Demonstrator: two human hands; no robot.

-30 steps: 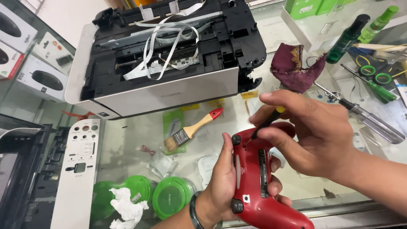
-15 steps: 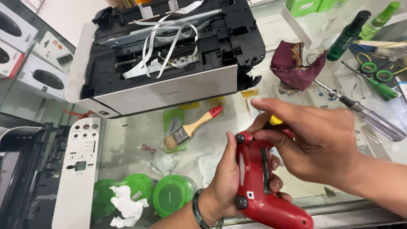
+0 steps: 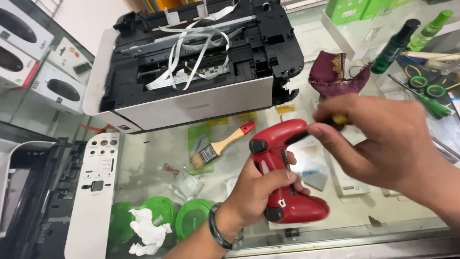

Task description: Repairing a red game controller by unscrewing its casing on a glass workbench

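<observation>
Gripping from below, the left hand (image 3: 261,192) wraps closed around a red game controller (image 3: 285,172), held above the near edge of the glass bench (image 3: 345,220). A dark bangle (image 3: 221,234) sits on that wrist. The controller's long axis runs roughly near to far, one grip lobe down by the palm, the other tipped away toward the upper right. The right hand (image 3: 378,141) comes in from the right and is closed on a screwdriver with a yellow-and-black handle (image 3: 335,121); its dark shaft points left and meets the controller near the far lobe. So the working point lies just left of the right hand's fingertips, and the right hand is the nearer one to it.

Under the glass near the left wrist lie three green round lids (image 3: 163,218) with a crumpled white tissue (image 3: 146,232) among them; I cannot tell whether anything is inside. A white panel (image 3: 96,192) lies to the left. Farther out, a paintbrush with a red-tipped wooden handle (image 3: 221,145) rests on the bench, pointing up right. Beyond that stands an opened printer (image 3: 201,62), white ribbon cables (image 3: 191,52) looping loose in its black cavity. A maroon cloth (image 3: 335,72) sits to the right of it, with a dark green bottle (image 3: 395,45) farther back.
</observation>
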